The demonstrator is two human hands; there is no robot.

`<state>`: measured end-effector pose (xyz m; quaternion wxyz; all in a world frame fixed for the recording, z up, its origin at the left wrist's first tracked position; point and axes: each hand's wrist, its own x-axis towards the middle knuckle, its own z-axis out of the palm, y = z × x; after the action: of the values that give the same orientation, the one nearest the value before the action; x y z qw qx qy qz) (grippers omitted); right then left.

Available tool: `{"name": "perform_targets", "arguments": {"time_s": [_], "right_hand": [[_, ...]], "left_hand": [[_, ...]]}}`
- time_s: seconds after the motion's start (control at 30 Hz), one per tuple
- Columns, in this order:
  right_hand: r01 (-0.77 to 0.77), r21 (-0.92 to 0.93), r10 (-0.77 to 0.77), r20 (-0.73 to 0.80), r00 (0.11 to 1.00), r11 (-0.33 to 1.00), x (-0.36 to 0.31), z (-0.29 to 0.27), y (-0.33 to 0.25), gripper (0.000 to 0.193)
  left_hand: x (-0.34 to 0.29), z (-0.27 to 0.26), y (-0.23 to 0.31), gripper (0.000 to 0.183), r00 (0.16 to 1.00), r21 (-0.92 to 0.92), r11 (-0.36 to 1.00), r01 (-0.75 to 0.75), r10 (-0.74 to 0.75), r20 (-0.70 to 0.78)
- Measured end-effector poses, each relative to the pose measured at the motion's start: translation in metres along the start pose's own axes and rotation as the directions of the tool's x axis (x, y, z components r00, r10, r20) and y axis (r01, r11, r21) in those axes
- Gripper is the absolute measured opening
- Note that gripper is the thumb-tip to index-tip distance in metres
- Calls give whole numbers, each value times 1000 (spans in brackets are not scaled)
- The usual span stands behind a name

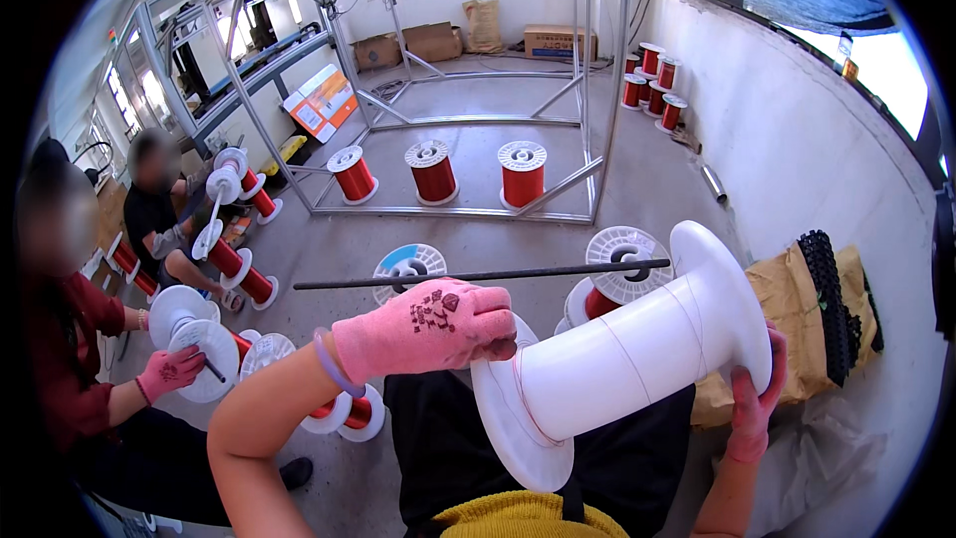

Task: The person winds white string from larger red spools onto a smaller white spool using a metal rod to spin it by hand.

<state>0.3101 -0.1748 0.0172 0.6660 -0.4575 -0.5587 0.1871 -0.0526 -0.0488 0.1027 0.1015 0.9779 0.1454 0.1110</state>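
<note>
A large white plastic spool [607,364] lies tilted over my lap, its right end higher. Its barrel carries only a few loose turns of thin reddish wire [525,394]. My right hand [757,394], in a pink glove, grips the rim of the right flange, thumb on the inner side. At the top of the left flange is my left hand [433,329], also pink-gloved, its fingers curled closed. Whatever those fingers pinch, the rim or a wire end, is hidden. Just beyond my left hand a thin dark rod [558,272] runs sideways toward the right flange.
Red wire-filled spools [431,179] stand before a metal frame [468,123], with more by the right wall [673,110]. Past my lap are white-topped spools [410,261]. At left, a co-worker's gloved hand [169,371] holds a white spool. Brown sacking [787,299] lies right.
</note>
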Motion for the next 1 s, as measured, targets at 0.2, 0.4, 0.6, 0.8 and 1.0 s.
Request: {"name": "perform_targets", "arguments": {"time_s": [0.2,0.4,0.6,0.8,1.0], "right_hand": [[-17,18,17,-3,1000,1000,2,4,-1,44],[-75,42,75,-7,997,996,1,2,6,45],[-84,80,71,147,987,993,7,17,-4,45],[-49,-17,52,320,946,999,6,24,6,42],[-302,119,282,163,945,946,-2,22,4,51]], "left_hand": [[-11,-13,-1,16,996,-277,958,79,-85,-9],[-12,-41,18,25,943,-364,883,297,-212,256],[-12,-41,3,16,1000,-166,986,-3,2,-10],[-24,-78,-24,8,946,-125,962,244,-264,-185],[-40,-88,-67,10,737,-461,784,416,-588,-334]]}}
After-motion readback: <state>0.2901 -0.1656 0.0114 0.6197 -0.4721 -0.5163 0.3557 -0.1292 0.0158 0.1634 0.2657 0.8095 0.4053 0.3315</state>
